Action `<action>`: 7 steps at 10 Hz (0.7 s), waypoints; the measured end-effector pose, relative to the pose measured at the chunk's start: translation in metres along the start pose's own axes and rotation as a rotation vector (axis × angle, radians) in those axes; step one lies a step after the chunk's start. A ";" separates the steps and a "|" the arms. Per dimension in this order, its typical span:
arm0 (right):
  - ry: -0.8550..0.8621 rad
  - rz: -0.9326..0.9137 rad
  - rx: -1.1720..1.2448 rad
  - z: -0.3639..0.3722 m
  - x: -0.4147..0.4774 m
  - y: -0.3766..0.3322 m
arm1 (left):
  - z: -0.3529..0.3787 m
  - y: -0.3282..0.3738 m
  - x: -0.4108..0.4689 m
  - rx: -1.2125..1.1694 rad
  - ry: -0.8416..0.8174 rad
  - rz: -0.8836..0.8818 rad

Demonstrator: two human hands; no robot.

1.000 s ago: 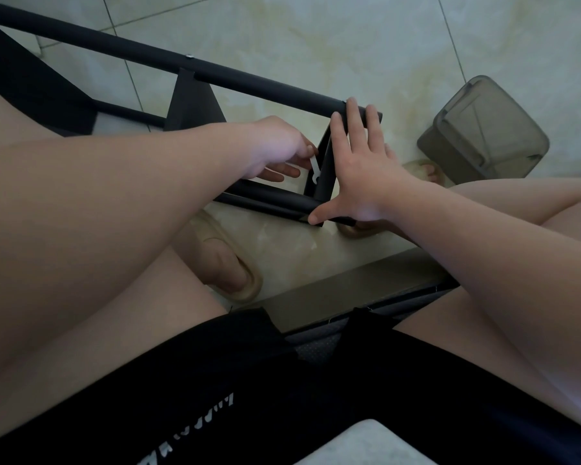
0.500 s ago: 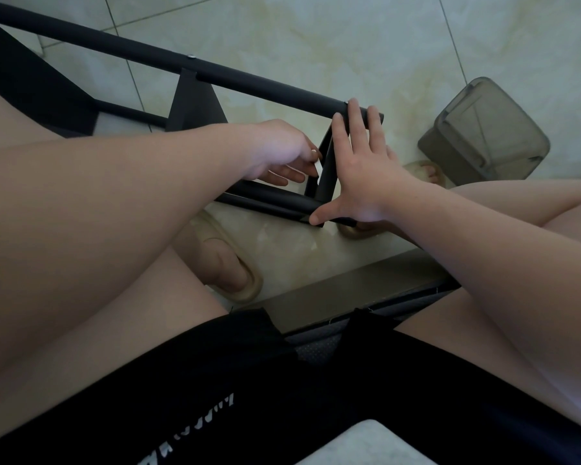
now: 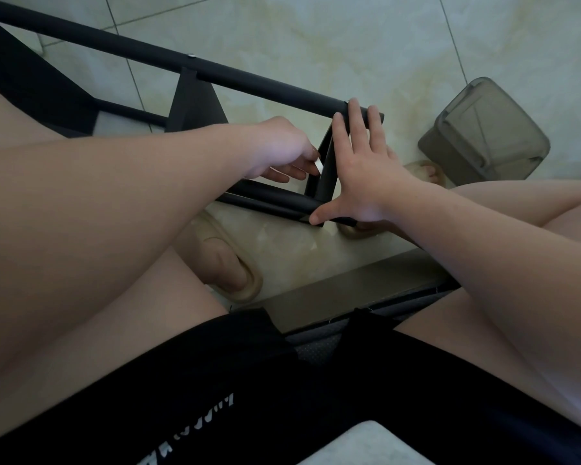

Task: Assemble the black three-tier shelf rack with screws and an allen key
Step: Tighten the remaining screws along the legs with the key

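Note:
The black shelf rack lies on its side on the tiled floor, its long upper tube (image 3: 249,82) running from far left to centre. A lower tube (image 3: 275,198) meets a slanted black end panel (image 3: 326,169). My left hand (image 3: 282,149) reaches inside the frame with curled fingers, pinching a small pale allen key (image 3: 320,168) against the panel's inner face. Only the key's tip shows. My right hand (image 3: 363,176) lies flat with spread fingers on the panel's outer side, fingertips on the upper tube's end and thumb on the lower tube's end.
A translucent grey plastic bin (image 3: 483,142) lies tipped on the floor at the right. My feet in beige slippers (image 3: 228,266) (image 3: 423,171) sit under and beside the rack. Another black shelf panel (image 3: 195,105) joins the upper tube further left. My knees frame the view.
My left hand has twisted slightly at the panel; the key's pale tip was hidden half a second ago and shows again. The right hand and the rack have stayed put.

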State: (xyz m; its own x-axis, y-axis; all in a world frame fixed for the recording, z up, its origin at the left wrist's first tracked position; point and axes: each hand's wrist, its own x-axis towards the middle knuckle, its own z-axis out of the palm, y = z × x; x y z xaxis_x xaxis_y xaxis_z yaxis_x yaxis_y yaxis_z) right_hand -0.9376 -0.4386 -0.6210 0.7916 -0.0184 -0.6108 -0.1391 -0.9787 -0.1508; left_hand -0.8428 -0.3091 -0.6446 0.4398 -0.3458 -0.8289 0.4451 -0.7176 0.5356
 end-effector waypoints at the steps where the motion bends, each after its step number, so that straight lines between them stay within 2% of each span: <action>1: -0.002 0.001 -0.002 0.000 0.000 0.000 | 0.001 0.000 -0.001 0.018 -0.010 -0.008; 7: -0.003 -0.003 -0.009 -0.001 -0.001 -0.001 | 0.002 -0.003 0.004 -0.066 -0.074 -0.083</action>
State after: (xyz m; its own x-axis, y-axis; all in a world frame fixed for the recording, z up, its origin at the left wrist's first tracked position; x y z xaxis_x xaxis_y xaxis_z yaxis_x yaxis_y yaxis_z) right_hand -0.9371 -0.4383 -0.6194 0.7904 -0.0149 -0.6124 -0.1313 -0.9806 -0.1457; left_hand -0.8444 -0.3094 -0.6501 0.3413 -0.3325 -0.8792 0.5289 -0.7053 0.4720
